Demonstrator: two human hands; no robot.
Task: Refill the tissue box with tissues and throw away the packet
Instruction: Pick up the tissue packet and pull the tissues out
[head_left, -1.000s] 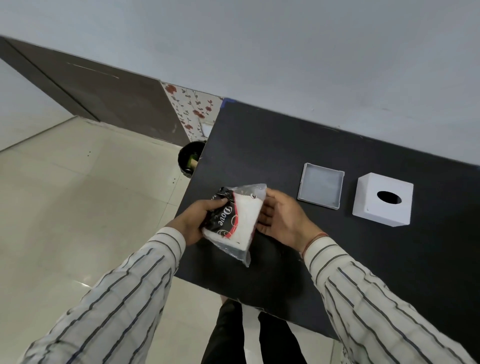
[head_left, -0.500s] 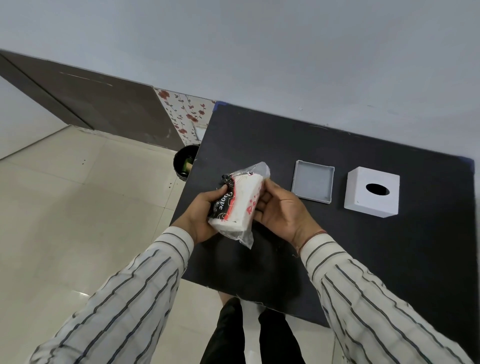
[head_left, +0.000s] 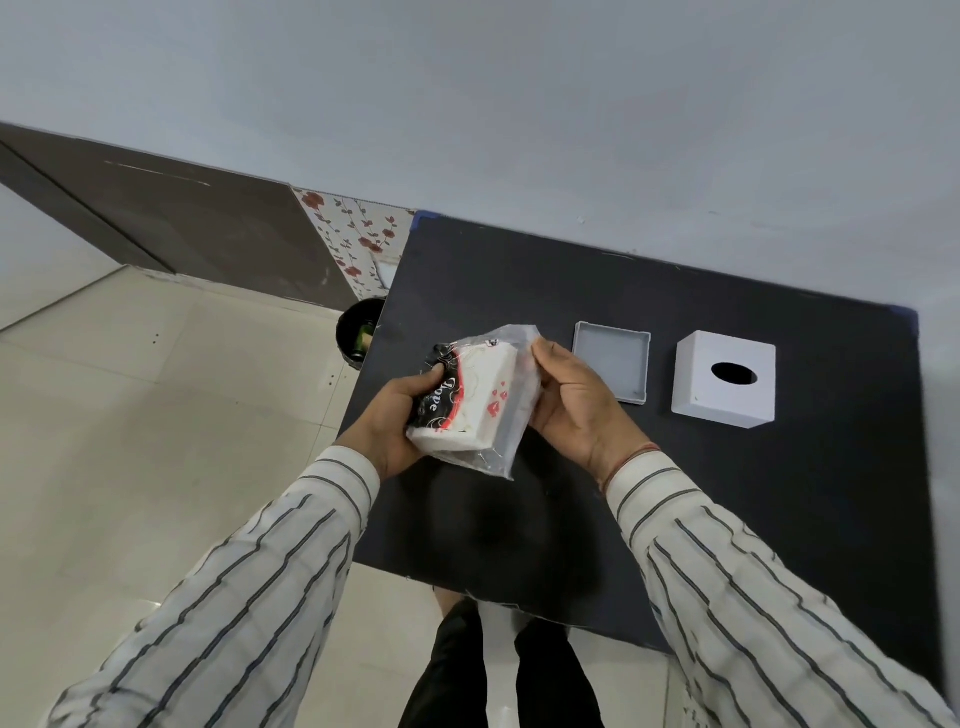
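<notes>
A clear plastic tissue packet (head_left: 480, 400) with black, red and white print is held above the black table (head_left: 727, 519), near its left edge. My left hand (head_left: 397, 415) grips the packet's printed left end. My right hand (head_left: 574, 402) holds the right side, fingertips pinching the clear plastic at the top. White tissues show inside. The white tissue box cover (head_left: 724, 379), with an oval hole on top, stands on the table at the right. Its grey base tray (head_left: 612, 366) lies between the cover and my right hand.
A dark round bin (head_left: 358, 332) sits on the tiled floor beside the table's left edge. A grey wall runs behind the table. A floral panel (head_left: 358, 239) leans at the back left. My legs stand at the table's front edge.
Both hands have lifted the packet a little and tilted it more upright. My right fingers have shifted up to the packet's top edge.
</notes>
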